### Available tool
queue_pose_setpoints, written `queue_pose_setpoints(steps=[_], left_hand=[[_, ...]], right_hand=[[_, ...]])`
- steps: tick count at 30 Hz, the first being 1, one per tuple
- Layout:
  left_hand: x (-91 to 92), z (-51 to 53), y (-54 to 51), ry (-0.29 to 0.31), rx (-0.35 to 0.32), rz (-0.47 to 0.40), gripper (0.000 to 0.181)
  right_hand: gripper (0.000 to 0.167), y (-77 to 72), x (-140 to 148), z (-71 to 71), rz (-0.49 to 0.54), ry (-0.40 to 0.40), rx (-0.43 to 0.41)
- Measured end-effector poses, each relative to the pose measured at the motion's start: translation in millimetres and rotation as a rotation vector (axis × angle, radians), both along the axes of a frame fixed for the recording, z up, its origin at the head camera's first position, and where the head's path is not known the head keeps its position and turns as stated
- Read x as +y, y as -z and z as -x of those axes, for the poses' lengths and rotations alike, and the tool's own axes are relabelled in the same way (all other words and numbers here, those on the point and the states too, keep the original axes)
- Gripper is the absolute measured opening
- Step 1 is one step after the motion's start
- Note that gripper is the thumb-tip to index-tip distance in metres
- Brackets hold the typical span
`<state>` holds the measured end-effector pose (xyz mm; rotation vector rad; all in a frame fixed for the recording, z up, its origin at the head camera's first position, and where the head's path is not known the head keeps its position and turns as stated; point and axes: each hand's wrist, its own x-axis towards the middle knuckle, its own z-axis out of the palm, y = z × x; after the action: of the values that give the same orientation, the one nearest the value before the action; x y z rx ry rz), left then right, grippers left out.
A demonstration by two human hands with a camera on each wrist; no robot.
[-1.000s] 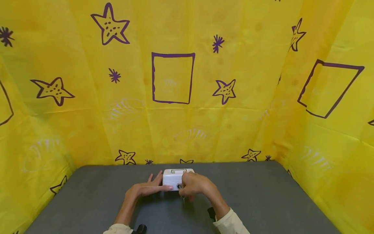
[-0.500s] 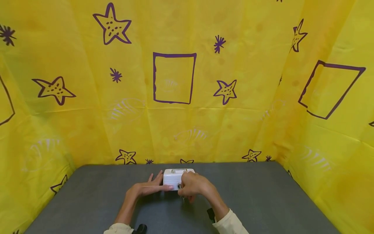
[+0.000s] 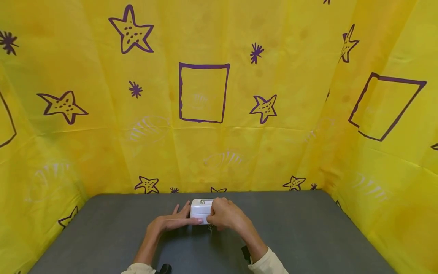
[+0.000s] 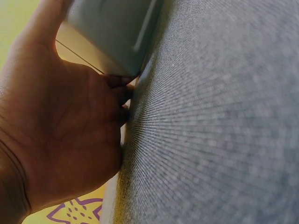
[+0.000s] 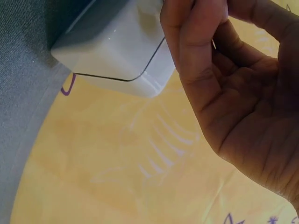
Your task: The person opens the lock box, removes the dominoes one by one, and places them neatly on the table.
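A small white cash box point(image 3: 200, 210) with a metal handle point(image 3: 202, 201) on its lid stands on the grey table, its lid down. My left hand point(image 3: 171, 221) braces its left end: the thumb lies straight along the front, the other fingers reach along the side. At the front lock my right hand point(image 3: 226, 215) pinches a key, which its fingers hide along with the lock. A thin key ring point(image 3: 210, 227) dangles below that hand. In the right wrist view the curled fingers of the right hand point(image 5: 243, 84) stand beside the box point(image 5: 112, 51); their tips are cut off.
The grey table top point(image 3: 291, 228) stretches out around the box. Yellow cloth point(image 3: 202, 152) with purple stars and squares hangs behind the table and on both sides. Dark bands point(image 3: 165, 268) sit at both wrists near the light sleeves.
My right hand has turned at the lock and shifted slightly left and up, now covering the lock and part of the handle. The left hand and the box stay in place.
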<state>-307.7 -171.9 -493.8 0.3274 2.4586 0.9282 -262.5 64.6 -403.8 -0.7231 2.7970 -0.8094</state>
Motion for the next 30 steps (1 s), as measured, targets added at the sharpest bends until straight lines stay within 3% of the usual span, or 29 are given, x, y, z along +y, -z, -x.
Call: queue_pose_setpoints(steps=[4,8,14,20,24,30], left_hand=[[0.3,-0.3,-2.7,0.012,-0.008,-0.015,0.121],[0.6,0.5,-4.2,0.008,-0.002,-0.022,0.120],[0.7,-2.1,-2.6,-0.009,0.010,-0.022,0.118],[2.3,-3.9,-2.2,-0.021,0.000,-0.014,0.118],[4.6,-2.0,-4.5,-0.032,0.032,-0.014,0.116],[3.1,1.4,-2.4,-0.045,0.031,-0.011,0.118]], right_hand=[[0.035,-1.9,0,-2.5,-0.022,0.011,0.022],[0.027,-4.4,-3,-3.1,-0.079,0.016,0.080],[0.022,-0.6,-9,-7.9,-0.195,0.027,0.230],[0.017,3.5,-12,-14.9,-0.247,0.056,0.358],[0.014,6.1,-15,-18.7,-0.286,0.100,0.491],[0.026,18.6,-30,-25.7,-0.419,0.231,0.721]])
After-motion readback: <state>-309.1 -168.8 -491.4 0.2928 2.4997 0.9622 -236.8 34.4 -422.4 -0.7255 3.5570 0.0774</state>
